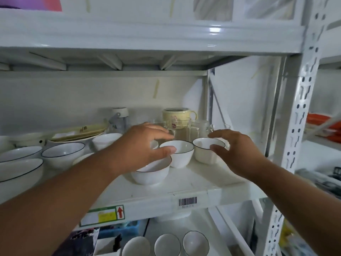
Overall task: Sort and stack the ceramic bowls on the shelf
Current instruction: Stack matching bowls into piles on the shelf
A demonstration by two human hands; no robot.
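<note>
— Looking at the middle small bowl first: it stands upright on the shelf, rim up, with its twin, the right small bowl, just beside it to the right and a third, the front bowl, nearer the shelf's edge.

— Which hand is closer to which?

— The left hand is over the middle one, thumb at the near rim, fingers arched over the far rim. The fingers are curved and spread; I can't tell whether they actually touch yet. The right hand sits beside the right bowl, thumb at its near rim, fingers curled loosely round the far side, again not plainly gripping.

— So each bowl lies straight under its own hand?

— Yes, slightly forward of each palm. A round bowl has no long axis to fuss over.

— And the stacking spot?

— My guess: the larger rimmed bowls stand well apart at left, so these small ones probably nest together.
</note>
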